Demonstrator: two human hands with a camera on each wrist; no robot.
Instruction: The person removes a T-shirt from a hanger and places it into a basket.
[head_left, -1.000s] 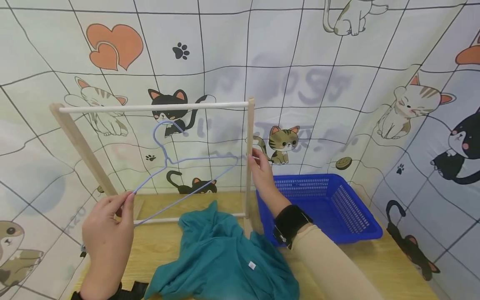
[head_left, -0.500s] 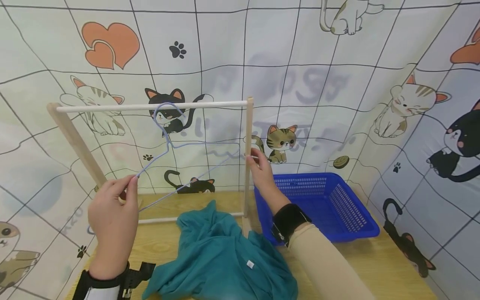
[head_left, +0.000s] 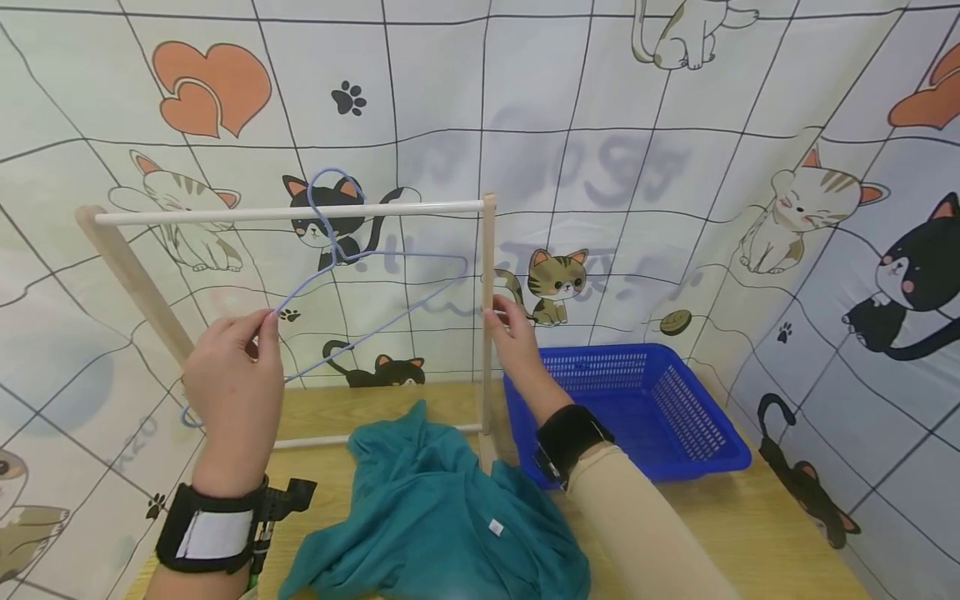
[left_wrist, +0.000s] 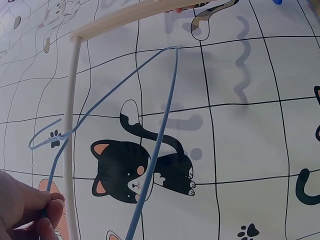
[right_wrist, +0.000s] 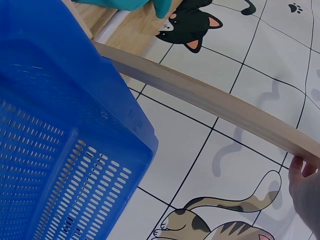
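Note:
My left hand (head_left: 264,323) pinches the lower left end of a light-blue wire hanger (head_left: 375,254), which I hold tilted in front of a small wooden rack. The hanger's hook (head_left: 327,185) reaches above the white top rail (head_left: 225,216) and crosses it. In the left wrist view, my fingertips (left_wrist: 42,215) pinch the hanger wire (left_wrist: 159,135) beside the rail (left_wrist: 70,125). My right hand (head_left: 498,315) grips the rack's right post (head_left: 488,250); its fingers (right_wrist: 305,182) show at the post (right_wrist: 210,100). A teal garment (head_left: 442,517) lies crumpled on the table below.
A blue plastic basket (head_left: 660,400) stands on the wooden table (head_left: 750,533) right of the rack, close to my right forearm; its wall (right_wrist: 60,150) fills the right wrist view. A cat-print cloth (head_left: 600,125) hangs behind and around the table.
My left hand has lifted the hanger up; its hook rose from below the top rail to above it. My right hand stays on the right post.

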